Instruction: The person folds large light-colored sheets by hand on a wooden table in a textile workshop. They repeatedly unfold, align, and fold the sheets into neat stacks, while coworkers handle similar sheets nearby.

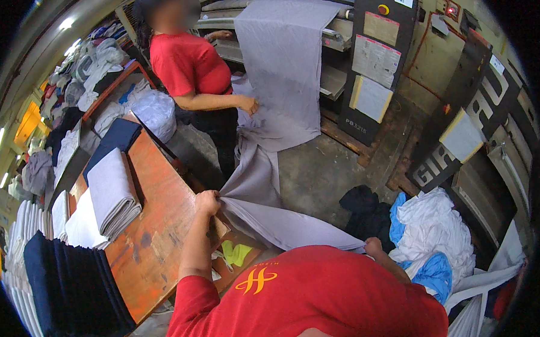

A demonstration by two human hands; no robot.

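A long light-grey cloth [290,223] is stretched between my two hands in front of my red shirt. My left hand [208,202] grips one edge beside the wooden table. At the other edge, my right hand [373,246] holds a corner close to my body. From my left hand the cloth runs down in a twisted length toward the floor. Grey cloth [283,69] also hangs over the front of a large flatwork ironer [337,33]. Whether the two are one piece is hard to tell among the folds.
A co-worker in a red shirt [188,65] stands by the hanging cloth. The wooden table [160,204] bears a folded grey cloth [113,191] and a dark navy stack [72,286]. White and blue linen [434,234] and black cloth [365,213] are heaped at right.
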